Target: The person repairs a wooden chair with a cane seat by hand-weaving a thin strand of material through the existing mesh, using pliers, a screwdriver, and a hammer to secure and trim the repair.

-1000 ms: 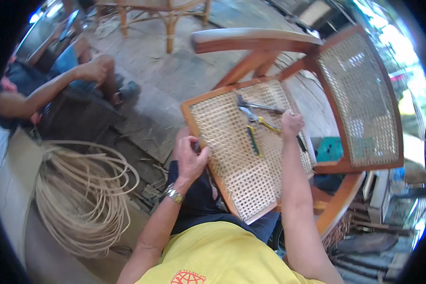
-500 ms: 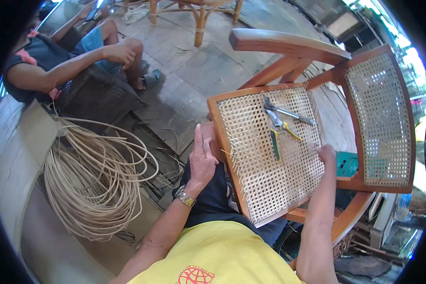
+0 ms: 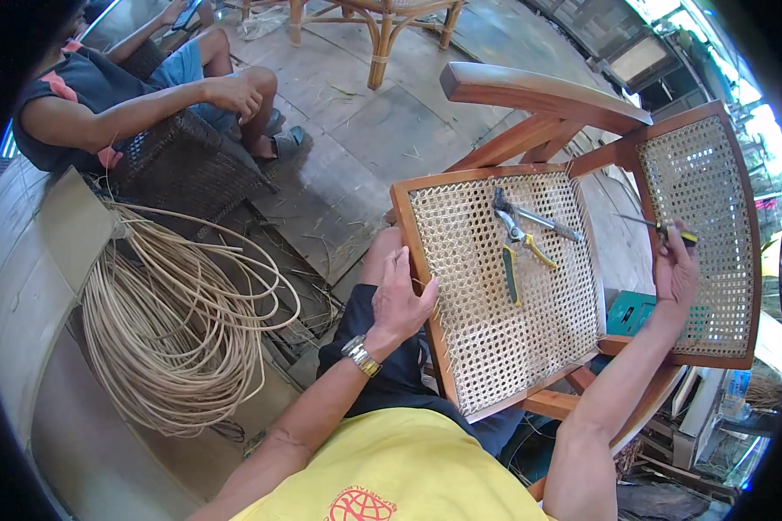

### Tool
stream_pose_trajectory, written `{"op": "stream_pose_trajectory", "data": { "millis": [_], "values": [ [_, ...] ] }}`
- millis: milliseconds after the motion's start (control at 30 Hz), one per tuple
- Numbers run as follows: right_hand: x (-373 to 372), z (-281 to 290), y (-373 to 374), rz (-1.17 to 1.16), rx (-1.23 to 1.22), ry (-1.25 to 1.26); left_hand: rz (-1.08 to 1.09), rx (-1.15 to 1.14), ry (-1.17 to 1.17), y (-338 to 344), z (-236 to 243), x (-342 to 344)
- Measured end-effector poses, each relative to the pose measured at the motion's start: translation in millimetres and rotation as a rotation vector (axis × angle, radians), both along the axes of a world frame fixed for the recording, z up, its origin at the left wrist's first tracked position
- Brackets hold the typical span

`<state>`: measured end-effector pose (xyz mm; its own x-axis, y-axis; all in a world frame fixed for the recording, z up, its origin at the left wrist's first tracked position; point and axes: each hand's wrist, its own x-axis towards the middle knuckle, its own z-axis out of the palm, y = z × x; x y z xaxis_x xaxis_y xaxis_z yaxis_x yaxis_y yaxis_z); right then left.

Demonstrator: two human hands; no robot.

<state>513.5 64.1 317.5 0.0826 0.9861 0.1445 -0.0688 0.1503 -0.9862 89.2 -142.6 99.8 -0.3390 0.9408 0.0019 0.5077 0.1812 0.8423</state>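
Note:
A wooden chair frame (image 3: pixel 444 359) with a woven cane seat (image 3: pixel 513 339) lies tilted across my lap. My left hand (image 3: pixel 400 300) rests at the seat frame's left edge, thumb and fingers apart. My right hand (image 3: pixel 676 273) is closed around a screwdriver (image 3: pixel 688 236) with a black-and-yellow handle. Its thin metal shaft points left, in front of the cane backrest (image 3: pixel 699 191). On the seat lie a hammer (image 3: pixel 543 220) with a dark head and pruning shears (image 3: pixel 516 235) with yellow and green handles, crossing each other. Beyond the seat's right edge is a teal case (image 3: pixel 630 313).
A big bundle of cane strands (image 3: pixel 178 334) hangs at the left, next to a curved pale panel (image 3: pixel 52 252). Another person (image 3: pixel 104 113) sits in a dark woven chair (image 3: pixel 187 165) at the far left. A rattan table (image 3: pixel 381 43) stands at the back. Cane scraps litter the floor (image 3: pixel 356 130).
My right hand has moved from the seat's right side up and right, where the screwdriver now shows. My left hand has shifted right onto the frame edge, its raised index finger lowered.

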Motion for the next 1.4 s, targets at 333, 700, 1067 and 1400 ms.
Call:
{"op": "stream_pose_trajectory", "data": {
  "millis": [333,700,1067,1400],
  "values": [
    [-212,-72,-27,0.363,-0.219,-0.26,0.123,0.084,-0.068,5,-23,13],
    [-285,-124,-59,0.484,-0.225,-0.377,0.16,0.151,-0.049,4,-37,15],
    [-295,-123,-74,0.462,-0.121,-0.6,0.141,0.173,-0.018,5,-35,15],
    [-310,-112,-96,0.517,0.145,-0.899,0.165,0.169,-0.048,5,-32,15]
  ]
}}
